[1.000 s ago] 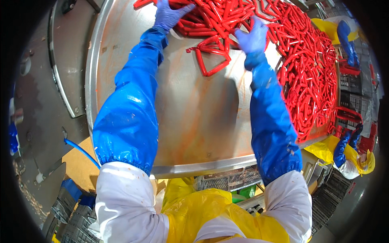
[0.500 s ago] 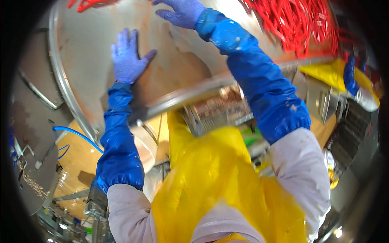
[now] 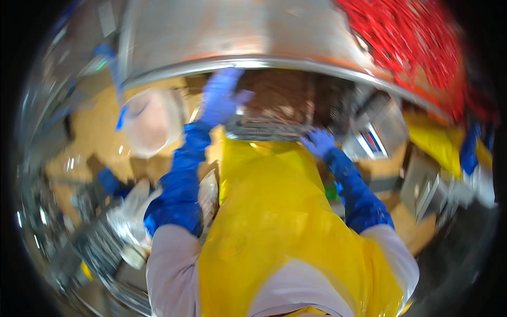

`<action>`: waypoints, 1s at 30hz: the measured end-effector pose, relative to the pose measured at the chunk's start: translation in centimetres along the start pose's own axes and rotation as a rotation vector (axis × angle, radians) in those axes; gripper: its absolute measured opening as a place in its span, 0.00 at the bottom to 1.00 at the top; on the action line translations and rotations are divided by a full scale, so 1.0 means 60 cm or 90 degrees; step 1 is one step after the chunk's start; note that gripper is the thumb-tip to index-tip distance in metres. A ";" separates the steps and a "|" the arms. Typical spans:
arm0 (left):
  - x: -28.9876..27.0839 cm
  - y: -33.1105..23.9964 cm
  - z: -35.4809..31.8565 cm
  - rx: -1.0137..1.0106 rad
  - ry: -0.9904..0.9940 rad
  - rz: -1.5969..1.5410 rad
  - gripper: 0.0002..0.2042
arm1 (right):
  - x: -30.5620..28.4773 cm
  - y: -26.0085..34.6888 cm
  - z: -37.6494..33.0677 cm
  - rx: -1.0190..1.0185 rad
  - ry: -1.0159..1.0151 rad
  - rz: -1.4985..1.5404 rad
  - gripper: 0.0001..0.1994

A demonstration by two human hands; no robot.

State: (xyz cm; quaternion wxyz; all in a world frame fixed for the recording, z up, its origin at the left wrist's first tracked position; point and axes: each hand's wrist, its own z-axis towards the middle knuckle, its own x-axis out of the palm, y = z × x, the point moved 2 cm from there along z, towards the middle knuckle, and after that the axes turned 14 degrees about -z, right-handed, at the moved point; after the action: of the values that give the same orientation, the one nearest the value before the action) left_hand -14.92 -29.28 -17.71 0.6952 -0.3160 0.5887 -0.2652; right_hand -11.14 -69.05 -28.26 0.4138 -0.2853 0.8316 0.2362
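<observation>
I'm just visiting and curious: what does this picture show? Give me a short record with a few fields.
Setting: blurred view down a person's front at a work station
Left hand: blue glove, fingers spread, at the rim of the round metal table; contact unclear
Right hand: blue glove, lower, near the yellow apron, under the table edge; holding nothing that shows
On the table: heap of red sausages at the far right
Clothing: blue sleeve covers, white sleeves
Picture quality: motion blur, fine detail unreadable

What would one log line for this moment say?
left hand: at table rim, empty | right hand: below rim, empty | red sausages: on table | view: blurred
</observation>
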 end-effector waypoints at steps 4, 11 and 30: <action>0.023 -0.048 -0.125 -0.086 -0.004 -0.046 0.33 | 0.090 -0.070 0.018 -0.133 -0.057 0.224 0.22; -0.169 0.206 -0.343 -0.413 -0.549 -0.192 0.26 | -0.003 -0.059 0.022 0.191 -0.183 0.323 0.26; -0.677 0.713 -0.002 -0.411 -0.620 0.027 0.16 | -0.058 0.303 0.122 0.085 0.195 0.142 0.18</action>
State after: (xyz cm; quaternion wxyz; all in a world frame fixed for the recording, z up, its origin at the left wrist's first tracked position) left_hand -21.91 29.01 -23.45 0.7594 -0.5854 0.2583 0.1179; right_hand -17.54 -50.28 -26.57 0.2716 -0.1958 0.9252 0.1786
